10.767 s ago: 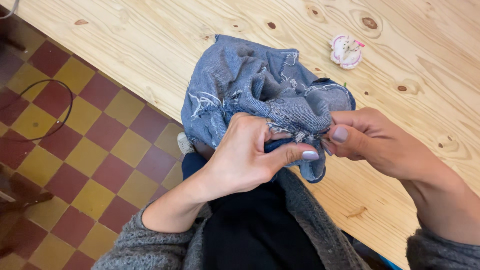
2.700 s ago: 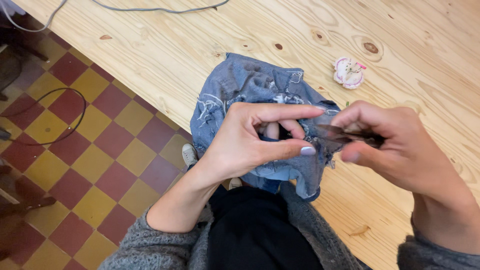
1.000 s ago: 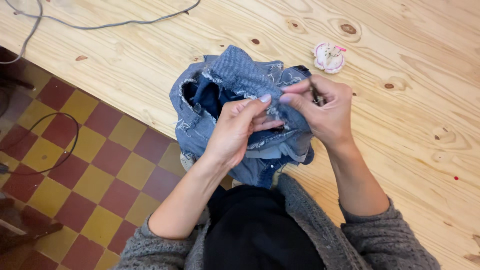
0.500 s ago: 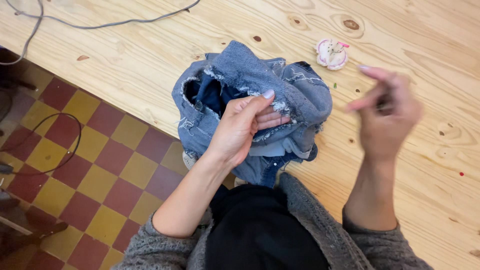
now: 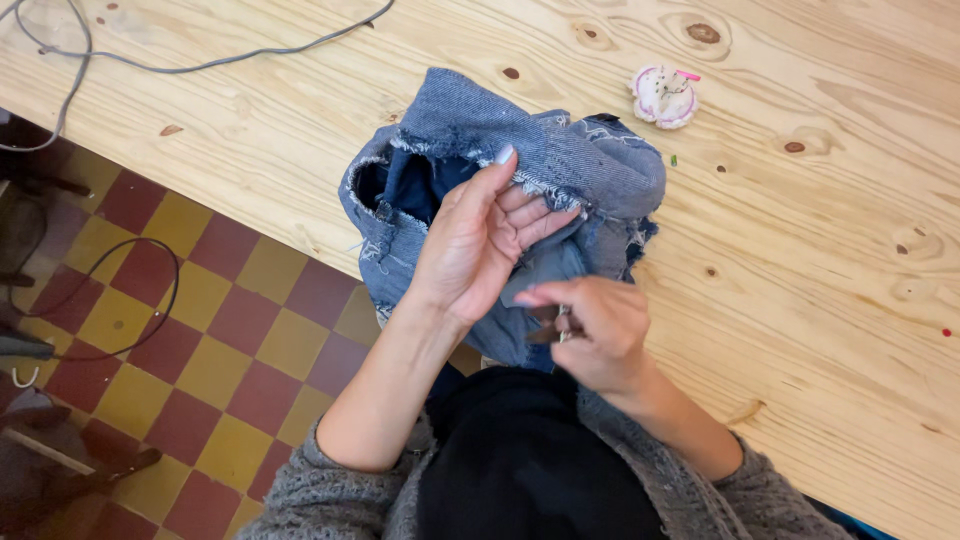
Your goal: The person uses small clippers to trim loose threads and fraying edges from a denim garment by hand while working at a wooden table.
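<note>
- We see blue denim cloth [image 5: 560,170], matt and coarse, with frayed, whitish raw edges (darker on its inner side).
- The bench [image 5: 820,260] is pale, unpainted wood, smooth, with visible grain and dark knots.
- The floor [image 5: 230,330] shows checkered red and yellow tiles with a dull sheen.
- We make out grey knitted sleeves [image 5: 330,490], woolly and rough.
- The small pincushion [image 5: 663,96] looks like soft cloth, pink and white.
- A grey cable [image 5: 200,62] has a smooth plastic skin.
</note>
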